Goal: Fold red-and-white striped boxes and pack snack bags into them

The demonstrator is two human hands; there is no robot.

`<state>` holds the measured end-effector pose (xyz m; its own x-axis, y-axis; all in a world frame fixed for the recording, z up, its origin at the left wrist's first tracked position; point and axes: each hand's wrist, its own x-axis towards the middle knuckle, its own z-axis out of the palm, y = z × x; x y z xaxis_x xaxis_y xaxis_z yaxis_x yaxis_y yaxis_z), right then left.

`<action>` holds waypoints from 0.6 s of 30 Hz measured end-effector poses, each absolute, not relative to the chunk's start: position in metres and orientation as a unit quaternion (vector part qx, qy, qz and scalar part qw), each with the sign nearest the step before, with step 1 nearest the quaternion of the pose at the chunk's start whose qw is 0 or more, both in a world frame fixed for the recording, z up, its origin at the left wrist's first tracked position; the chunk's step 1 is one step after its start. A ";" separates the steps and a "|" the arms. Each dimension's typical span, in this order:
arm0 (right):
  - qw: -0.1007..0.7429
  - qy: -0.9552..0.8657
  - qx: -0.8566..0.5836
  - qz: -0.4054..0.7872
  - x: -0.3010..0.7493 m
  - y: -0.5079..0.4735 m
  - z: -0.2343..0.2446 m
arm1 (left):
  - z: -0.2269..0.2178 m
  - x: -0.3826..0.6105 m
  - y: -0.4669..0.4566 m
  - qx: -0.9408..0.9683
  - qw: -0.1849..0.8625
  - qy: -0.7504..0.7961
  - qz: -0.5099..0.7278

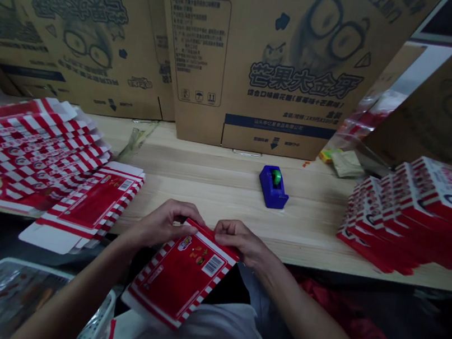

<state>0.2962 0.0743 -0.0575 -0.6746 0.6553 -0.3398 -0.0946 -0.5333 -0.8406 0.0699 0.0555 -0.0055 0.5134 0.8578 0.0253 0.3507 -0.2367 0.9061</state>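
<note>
A red carton with white-striped edges and a barcode (188,277) is in front of my body, tilted, its top edge just beyond the table's front edge. My left hand (171,222) is closed on the carton's upper left, thumb on the front face. At the upper right, my right hand (241,241) pinches the same top edge near the corner. The fingers behind the carton are hidden. Its lower end hangs over my lap. On the table ahead stands a blue tape dispenser (274,187) with a green roll, touched by neither hand.
Flat striped cartons (94,201) lie fanned at the left, overhanging the table edge. Several red boxes (423,216) are stacked at the right. Large cardboard boxes (257,100) wall off the back of the wooden table (208,172). A white basket (16,265) with wrapped items sits lower left.
</note>
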 end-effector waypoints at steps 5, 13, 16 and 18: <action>0.217 -0.372 -0.314 0.846 0.296 0.077 -0.056 | 0.013 0.069 0.044 0.814 0.322 0.439 0.202; 0.366 -0.445 -0.358 0.735 0.307 0.091 -0.049 | 0.061 0.016 0.019 0.743 0.294 0.547 0.250; 0.405 -0.384 -0.382 0.737 0.313 0.102 -0.065 | 0.072 -0.047 0.011 0.525 0.251 0.633 0.511; 0.391 -0.358 -0.398 0.749 0.315 0.104 -0.078 | 0.078 -0.095 0.005 0.377 0.159 0.638 0.652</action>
